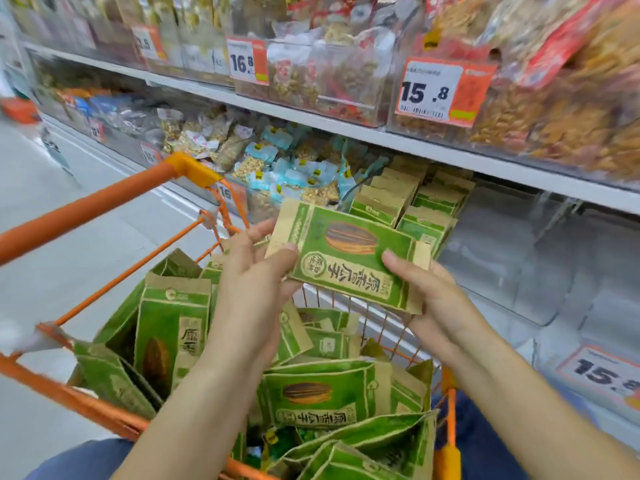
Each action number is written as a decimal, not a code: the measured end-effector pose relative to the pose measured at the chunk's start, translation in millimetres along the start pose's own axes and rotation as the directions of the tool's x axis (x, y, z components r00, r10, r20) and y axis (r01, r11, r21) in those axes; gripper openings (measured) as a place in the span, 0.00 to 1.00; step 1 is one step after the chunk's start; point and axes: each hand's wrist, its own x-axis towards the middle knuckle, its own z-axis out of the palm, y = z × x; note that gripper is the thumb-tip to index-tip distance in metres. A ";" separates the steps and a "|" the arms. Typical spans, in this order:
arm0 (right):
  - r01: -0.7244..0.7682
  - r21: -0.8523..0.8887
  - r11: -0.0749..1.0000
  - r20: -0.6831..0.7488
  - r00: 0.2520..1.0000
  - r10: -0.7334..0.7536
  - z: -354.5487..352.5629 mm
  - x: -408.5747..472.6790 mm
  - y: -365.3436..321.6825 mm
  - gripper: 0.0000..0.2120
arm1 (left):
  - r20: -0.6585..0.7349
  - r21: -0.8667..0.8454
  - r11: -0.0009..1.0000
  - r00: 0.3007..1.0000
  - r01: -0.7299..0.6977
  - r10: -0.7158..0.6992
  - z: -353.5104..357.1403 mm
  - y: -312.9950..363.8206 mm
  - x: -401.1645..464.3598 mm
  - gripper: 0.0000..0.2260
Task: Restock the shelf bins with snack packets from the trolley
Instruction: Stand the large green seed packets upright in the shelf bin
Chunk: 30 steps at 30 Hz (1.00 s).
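**Two hands hold a green snack packet above a trolley**

Both hands hold one flat snack packet (349, 258) over an orange wire trolley (104, 199). The packet is green with tan kraft-paper edges. It carries a picture of a dark striped sunflower seed, a round seal and large pale characters, and lies sideways, tilted up toward the shelf. The left hand (256, 271) has its grip clamped on the packet's left end, thumb on the front and fingers behind. The right hand (433, 299) has its grip on the lower right corner, thumb on the front, fingers underneath.

Below the grip, the trolley holds a loose heap of matching packets (322, 396); about ten show, though overlaps make the count uncertain. Just beyond the grip, a clear shelf bin (408, 199) holds more of the same packets standing upright in rows, roughly eight visible. To the right of that bin sits another clear bin (519, 258).

Left of the grip, beyond the trolley, pale blue packets of nuts (294, 171) fill a neighbouring bin. Above the grip, the upper shelf (346, 128) carries clear bins of snacks, with two readable price tags, 16.8 (247, 62) and 15.8 (443, 91). A third tag (602, 372) reading 15 sits to the lower right.
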 end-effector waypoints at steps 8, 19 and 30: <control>0.045 0.306 0.951 -0.300 0.952 0.052 -42.7 6.5 -34.6 0.04 | 0.238 0.513 0.856 0.948 0.063 -0.212 31.2 -15.0 15.1 0.05; 0.253 -0.285 0.924 -0.397 0.847 -0.354 -82.7 14.3 -34.1 0.10 | 0.350 0.699 0.651 0.935 -0.297 0.051 47.3 -47.6 21.9 0.12; 0.543 -0.596 0.591 -0.215 0.601 -0.770 -74.6 68.5 -34.8 0.13 | 0.187 0.623 0.718 0.950 -0.310 0.249 28.1 -36.4 33.2 0.18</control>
